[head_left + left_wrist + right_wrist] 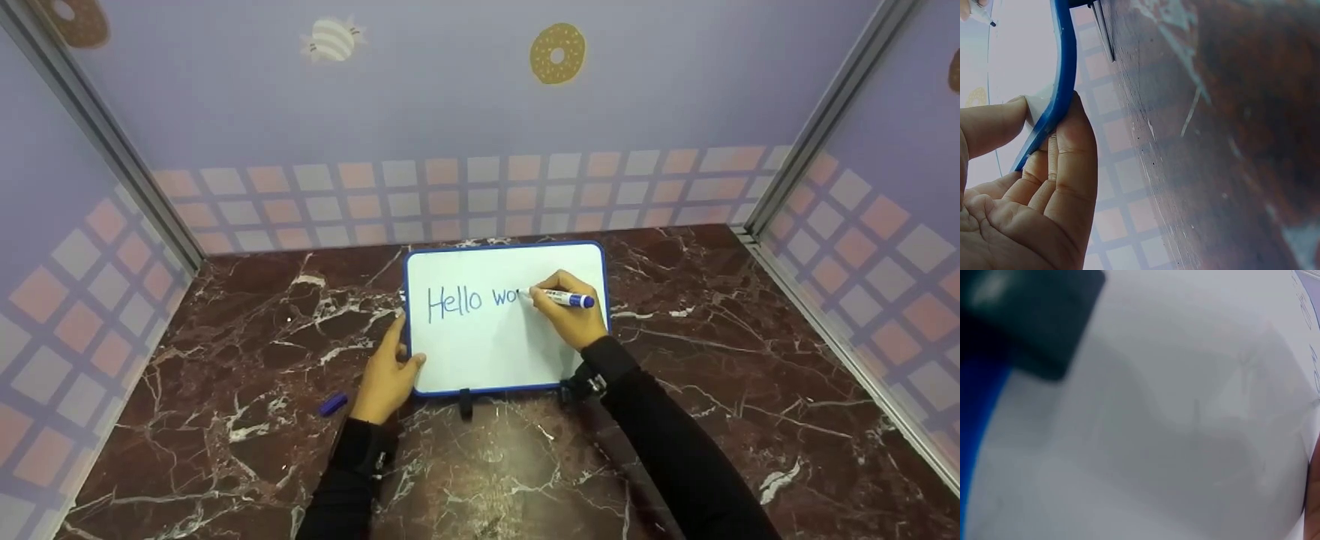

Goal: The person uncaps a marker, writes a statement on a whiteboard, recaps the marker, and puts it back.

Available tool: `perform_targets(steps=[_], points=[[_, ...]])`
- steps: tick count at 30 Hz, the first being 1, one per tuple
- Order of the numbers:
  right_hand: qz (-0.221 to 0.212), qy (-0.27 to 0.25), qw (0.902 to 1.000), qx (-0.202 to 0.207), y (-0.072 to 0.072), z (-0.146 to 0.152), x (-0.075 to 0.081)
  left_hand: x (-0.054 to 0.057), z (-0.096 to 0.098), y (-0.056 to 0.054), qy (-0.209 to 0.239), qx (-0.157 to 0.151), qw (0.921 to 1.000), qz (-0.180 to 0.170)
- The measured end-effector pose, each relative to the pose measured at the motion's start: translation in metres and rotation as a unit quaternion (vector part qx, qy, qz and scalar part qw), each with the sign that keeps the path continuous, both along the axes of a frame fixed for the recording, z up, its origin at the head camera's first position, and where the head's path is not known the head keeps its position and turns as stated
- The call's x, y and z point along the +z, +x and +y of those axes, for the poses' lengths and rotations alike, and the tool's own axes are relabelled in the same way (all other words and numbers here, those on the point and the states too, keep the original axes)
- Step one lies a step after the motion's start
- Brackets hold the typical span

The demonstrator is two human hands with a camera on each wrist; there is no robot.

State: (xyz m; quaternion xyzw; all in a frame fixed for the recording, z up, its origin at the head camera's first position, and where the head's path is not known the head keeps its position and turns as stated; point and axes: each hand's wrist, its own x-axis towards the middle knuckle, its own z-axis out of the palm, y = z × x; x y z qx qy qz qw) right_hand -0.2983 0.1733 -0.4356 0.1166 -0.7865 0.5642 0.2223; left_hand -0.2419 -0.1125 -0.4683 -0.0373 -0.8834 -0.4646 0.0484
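Note:
A small whiteboard point(480, 352) with a blue frame stands propped on the table, bearing "Hello wo" in blue ink. My right hand point(576, 313) pinches a blue-and-white whiteboard marker point(562, 298), its dark tip right at the end of the writing. My left hand point(386, 379) grips the board's left edge; in the left wrist view the thumb point(1002, 124) lies on the white face and the fingers point(1075, 163) are behind the blue rim. In the right wrist view, the board's surface point(1129, 467) fills the picture, with only a sliver of hand at the right.
A blue marker cap point(333, 404) lies on the dark marbled table point(262, 465), left of my left hand. A black foot point(466, 403) juts from the board's lower edge. Patterned walls point(450, 97) enclose the table at the back and sides.

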Motion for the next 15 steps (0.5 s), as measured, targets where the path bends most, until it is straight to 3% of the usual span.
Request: perform_targets(steps=[11, 15], points=[[-0.01, 0.015, 0.9998, -0.01, 0.02, -0.007, 0.02, 0.0, 0.001, 0.0, 0.0, 0.0, 1.0, -0.006], [-0.011, 0.022, 0.9996, -0.011, 0.019, -0.006, 0.017, 0.0, 0.001, 0.0, 0.0, -0.001, 0.9999, -0.01]])
